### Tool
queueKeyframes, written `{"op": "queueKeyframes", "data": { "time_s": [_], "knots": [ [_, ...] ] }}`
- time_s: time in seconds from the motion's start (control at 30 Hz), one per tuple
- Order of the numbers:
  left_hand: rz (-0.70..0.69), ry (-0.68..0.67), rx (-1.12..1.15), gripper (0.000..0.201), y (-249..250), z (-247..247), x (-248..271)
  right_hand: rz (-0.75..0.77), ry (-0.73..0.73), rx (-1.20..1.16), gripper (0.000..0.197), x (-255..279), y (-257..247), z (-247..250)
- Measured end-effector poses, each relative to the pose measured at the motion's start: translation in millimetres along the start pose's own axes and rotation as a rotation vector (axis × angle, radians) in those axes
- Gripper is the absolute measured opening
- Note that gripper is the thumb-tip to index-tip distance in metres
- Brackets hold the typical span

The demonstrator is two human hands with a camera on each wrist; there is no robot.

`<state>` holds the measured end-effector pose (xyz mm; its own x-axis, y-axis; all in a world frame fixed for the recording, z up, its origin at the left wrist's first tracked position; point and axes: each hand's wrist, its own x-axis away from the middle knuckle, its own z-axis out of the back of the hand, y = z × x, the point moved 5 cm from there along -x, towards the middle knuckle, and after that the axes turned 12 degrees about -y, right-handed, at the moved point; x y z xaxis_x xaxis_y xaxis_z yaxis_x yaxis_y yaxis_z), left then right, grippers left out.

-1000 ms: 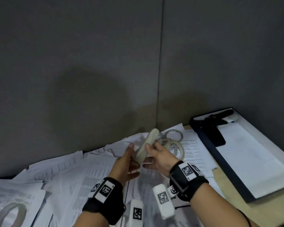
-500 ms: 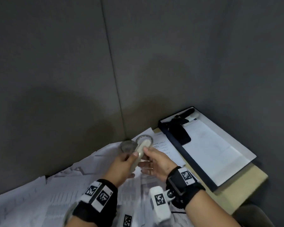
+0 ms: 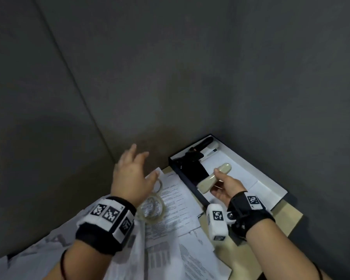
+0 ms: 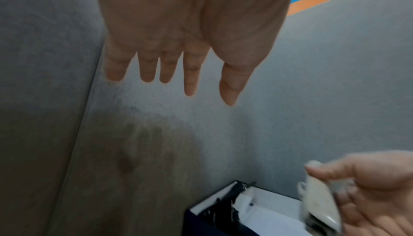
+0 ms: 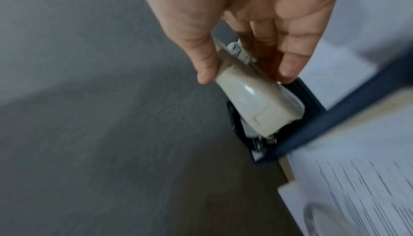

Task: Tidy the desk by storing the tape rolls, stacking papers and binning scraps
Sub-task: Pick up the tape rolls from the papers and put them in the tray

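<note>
Right hand: raised above the tray, thumb on one side and fingers on the other, pinching a cream tape dispenser
Cream tape dispenser: long rounded plastic body, tilted, one end up toward the wall and the other down toward the tray's near edge; clear of any surface; a small grey fitting visible on its underside in the right wrist view
Left hand: held flat and empty in the air, fingers spread and straight, palm down, above the far corner of the papers and close to the wall
Clear tape rolls: lying flat on the printed sheets, just below and partly under the left hand; exact count hard to tell, at least two overlapping rings
Papers: loose printed sheets spread untidily over the desk, overlapping one another, reaching from the lower left to just beside the tray
Tray: shallow rectangular box with dark blue wall and white lining, in the desk's right corner against the wall, set at an angle
Black item: dark object at the tray's far end, kind not clear
Desk: light wood, bare strip visible beside the tray
Wall: grey fabric panels with one vertical seam
</note>
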<state>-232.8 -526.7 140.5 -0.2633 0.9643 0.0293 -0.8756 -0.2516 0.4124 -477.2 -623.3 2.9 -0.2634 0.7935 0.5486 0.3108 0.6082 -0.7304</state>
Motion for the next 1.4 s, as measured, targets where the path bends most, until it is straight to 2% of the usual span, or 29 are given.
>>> {"op": "queueKeyframes", "data": {
  "time_s": [0.1, 0.27, 0.4, 0.5, 0.6, 0.7, 0.83, 0.93, 0.97, 1.03, 1.17, 1.3, 1.4],
  "knots": [
    [-0.001, 0.086, -0.133, 0.065, 11.5, 20.5, -26.4, -0.023, 0.094, 0.027, 0.024, -32.0, -11.0, 31.6],
    [0.032, 0.181, -0.282, 0.077, 19.3, 36.6, -65.7, -0.074, 0.159, 0.091, 0.036, -81.6, -16.3, 55.7],
    [0.116, 0.186, -0.292, 0.098, 13.8, 31.5, -83.8, -0.112, 0.143, 0.161, 0.048, -143.2, -12.9, 80.3],
    [0.132, 0.203, -0.275, 0.105, 8.4, 23.7, -88.5, -0.127, 0.082, 0.202, 0.054, -186.9, -11.0, 86.4],
    [0.137, 0.219, -0.259, 0.109, 3.3, 17.1, -91.5, -0.143, 0.129, 0.214, 0.04, -184.0, -26.6, 68.0],
    [0.149, 0.218, -0.262, 0.111, -1.4, 12.9, -95.0, -0.1, 0.115, 0.3, 0.043, -197.0, -38.0, 54.9],
    [0.15, 0.233, -0.262, 0.113, -6.2, 8.5, -98.2, -0.126, 0.166, 0.559, 0.04, -203.0, -45.5, 42.4],
    [0.14, 0.244, -0.248, 0.113, -8.1, 7.5, -98.9, -0.094, 0.147, 0.79, 0.017, -206.0, -51.6, 34.8],
    [0.137, 0.248, -0.243, 0.113, -8.7, 8.0, -98.8, -0.077, 0.189, 0.823, 0.018, -207.8, -52.2, 36.9],
    [0.131, 0.253, -0.234, 0.112, -8.5, 8.4, -98.1, -0.067, 0.219, 0.746, 0.022, -202.1, -52.1, 37.6],
    [0.113, 0.238, -0.213, 0.111, -7.0, 10.5, -95.6, -0.081, 0.149, 0.547, 0.016, -192.4, -47.1, 34.3],
    [0.065, 0.208, -0.191, 0.107, -10.7, 16.5, -87.7, -0.132, 0.137, 0.385, 0.029, -164.3, -35.0, 31.4],
    [-0.002, 0.177, -0.191, 0.099, -15.7, 22.0, -78.2, -0.097, 0.097, 0.377, 0.019, -126.9, -26.8, 19.4]
  ]
}}
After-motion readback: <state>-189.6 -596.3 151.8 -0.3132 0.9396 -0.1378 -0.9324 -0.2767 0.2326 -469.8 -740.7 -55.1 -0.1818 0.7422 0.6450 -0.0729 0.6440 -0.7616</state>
